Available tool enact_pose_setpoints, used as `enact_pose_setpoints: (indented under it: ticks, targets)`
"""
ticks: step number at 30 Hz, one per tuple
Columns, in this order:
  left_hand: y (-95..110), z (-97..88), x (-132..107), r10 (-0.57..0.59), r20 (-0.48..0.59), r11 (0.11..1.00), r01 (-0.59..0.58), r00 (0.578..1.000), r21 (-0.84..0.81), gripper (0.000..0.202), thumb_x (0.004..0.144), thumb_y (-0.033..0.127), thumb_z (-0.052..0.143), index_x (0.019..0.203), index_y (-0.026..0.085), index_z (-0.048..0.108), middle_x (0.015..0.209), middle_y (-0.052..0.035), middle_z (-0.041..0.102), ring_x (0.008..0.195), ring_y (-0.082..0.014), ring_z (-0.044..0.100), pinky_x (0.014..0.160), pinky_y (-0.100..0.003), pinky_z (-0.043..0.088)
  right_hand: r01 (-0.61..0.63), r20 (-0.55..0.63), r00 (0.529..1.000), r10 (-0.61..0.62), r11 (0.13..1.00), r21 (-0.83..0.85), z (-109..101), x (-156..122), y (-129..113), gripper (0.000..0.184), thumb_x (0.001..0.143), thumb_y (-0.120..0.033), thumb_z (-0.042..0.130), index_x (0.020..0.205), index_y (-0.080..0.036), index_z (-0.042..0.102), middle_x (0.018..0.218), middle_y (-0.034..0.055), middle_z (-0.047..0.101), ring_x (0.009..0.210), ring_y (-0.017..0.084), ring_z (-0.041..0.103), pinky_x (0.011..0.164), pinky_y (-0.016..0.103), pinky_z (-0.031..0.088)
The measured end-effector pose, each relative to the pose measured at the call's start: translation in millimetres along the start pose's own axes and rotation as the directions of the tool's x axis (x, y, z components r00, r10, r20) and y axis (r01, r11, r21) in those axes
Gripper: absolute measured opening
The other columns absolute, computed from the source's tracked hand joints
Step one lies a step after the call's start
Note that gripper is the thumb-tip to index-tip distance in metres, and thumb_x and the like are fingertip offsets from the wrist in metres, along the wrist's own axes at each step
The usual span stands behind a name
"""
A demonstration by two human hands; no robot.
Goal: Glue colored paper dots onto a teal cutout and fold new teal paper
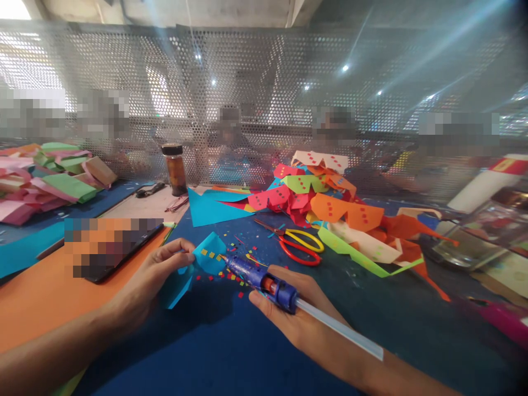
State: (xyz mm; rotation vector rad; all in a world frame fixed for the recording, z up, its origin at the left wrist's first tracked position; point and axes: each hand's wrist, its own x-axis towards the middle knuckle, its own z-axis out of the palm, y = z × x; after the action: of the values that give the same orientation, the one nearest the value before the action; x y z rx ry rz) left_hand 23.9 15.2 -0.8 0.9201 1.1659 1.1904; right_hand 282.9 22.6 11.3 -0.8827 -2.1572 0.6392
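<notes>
1. Left hand [159, 272] pinches the blue paper piece [213, 247] near its narrow part; right hand [295, 328] wraps the glue gun [247, 273]. Hands apart.
2. Paper is off the blue tabletop [231, 352], at the nozzle; can't confirm contact.
3. Paper looks light, floppy, easily creased: pinch a bare edge, away from the nozzle. Gun looks rigid; grip the body, treat the tip as hot.
4. Left fingers cover some paper; trigger hidden; people behind the perforated screen [256, 71] blurred.
</notes>
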Motion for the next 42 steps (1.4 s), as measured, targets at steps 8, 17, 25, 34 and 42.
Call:
enact_pose_setpoints:
  ticks: [8,17,25,34,42]
  targets:
    - [0,1.1,-1,0.015,0.019,1.000,-0.015,1.000,-0.002,0.029,0.072,0.040,0.080,0.080,0.021,0.060,0.055,0.0056,0.057,0.045,-0.0078,0.048,0.043,-0.015,0.039,-0.020,0.000,1.000,0.020,1.000,0.017,-1,0,-2,0.017,0.093,-0.033,0.058,0.077,-0.026,0.061,0.070,-0.0005,0.065,0.060,0.016,0.060,0.056,0.030,0.053]
    - [-1,-0.7,1,0.022,0.035,1.000,-0.022,0.999,-0.012,0.027,0.072,0.040,0.080,0.078,0.021,0.061,0.055,0.0053,0.056,0.046,-0.0075,0.047,0.043,-0.015,0.039,-0.047,-0.004,0.999,0.047,0.999,0.007,0,1,0,0.016,0.091,-0.035,0.060,0.078,-0.027,0.062,0.068,-0.0008,0.065,0.060,0.017,0.059,0.056,0.030,0.053]
    - [0,-0.4,0,0.019,0.051,1.000,-0.018,0.999,-0.015,0.029,0.073,0.041,0.080,0.078,0.021,0.060,0.055,0.0055,0.055,0.045,-0.0073,0.047,0.042,-0.015,0.038,-0.043,-0.045,0.998,0.042,0.999,-0.007,1,-2,-7,0.018,0.092,-0.034,0.059,0.076,-0.027,0.058,0.067,-0.0008,0.064,0.060,0.018,0.060,0.054,0.031,0.050]
    - [-2,-1.2,1,0.022,0.054,0.999,-0.020,0.998,-0.026,0.027,0.074,0.039,0.080,0.078,0.021,0.061,0.056,0.0058,0.055,0.046,-0.0063,0.046,0.043,-0.015,0.037,-0.041,-0.023,0.999,0.040,0.999,-0.021,-3,2,-6,0.023,0.092,-0.034,0.059,0.070,-0.026,0.057,0.065,-0.0003,0.062,0.059,0.017,0.059,0.056,0.030,0.051]
    - [-3,-1.5,3,0.014,0.048,1.000,-0.013,0.999,-0.024,0.033,0.070,0.043,0.083,0.079,0.021,0.060,0.055,0.0062,0.056,0.045,-0.0067,0.046,0.041,-0.015,0.037,-0.142,0.002,0.990,0.143,0.989,-0.041,-5,2,-13,0.023,0.090,-0.040,0.055,0.074,-0.026,0.064,0.070,-0.0002,0.068,0.066,0.018,0.065,0.065,0.030,0.055]
